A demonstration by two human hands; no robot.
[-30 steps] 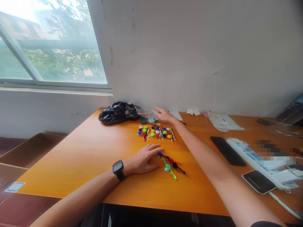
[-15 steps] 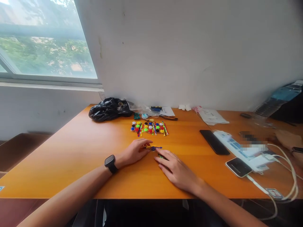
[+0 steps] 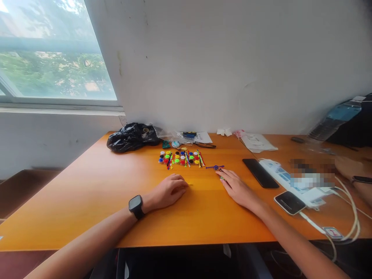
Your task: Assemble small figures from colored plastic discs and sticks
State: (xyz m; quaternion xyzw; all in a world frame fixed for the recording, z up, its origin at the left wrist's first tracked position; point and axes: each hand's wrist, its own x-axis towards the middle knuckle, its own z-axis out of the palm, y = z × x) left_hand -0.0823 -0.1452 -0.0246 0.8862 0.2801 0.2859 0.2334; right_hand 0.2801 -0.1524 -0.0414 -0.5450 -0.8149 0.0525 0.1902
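My left hand [image 3: 167, 190], wearing a black watch [image 3: 135, 203], rests on the table with its fingers curled together. A thin yellow arrow-shaped piece [image 3: 190, 184] pokes out past its fingertips; the rest is hidden. Further right, my right hand [image 3: 236, 188] has its fingertips on a blue arrow-shaped piece [image 3: 215, 167] with a round middle, lying on the table. Bits of green and black show under those fingers, too covered to make out. Beyond both hands lie several coloured round discs [image 3: 177, 161] in clear holders, with bundles of thin coloured arrows [image 3: 200, 158] across them.
A black plastic bag [image 3: 130, 137] and small packets sit by the wall. To the right are a black phone [image 3: 260, 173], a white power strip [image 3: 279, 170] with cables, a white-edged device [image 3: 290, 202] and a water bottle [image 3: 334, 118]. Another person's arm [image 3: 353, 168] reaches in at the right edge.
My right hand has moved right and away from me, taking the blue arrow-shaped piece along from between the hands. My left hand stays nearly in place, with the yellow piece at its fingers.
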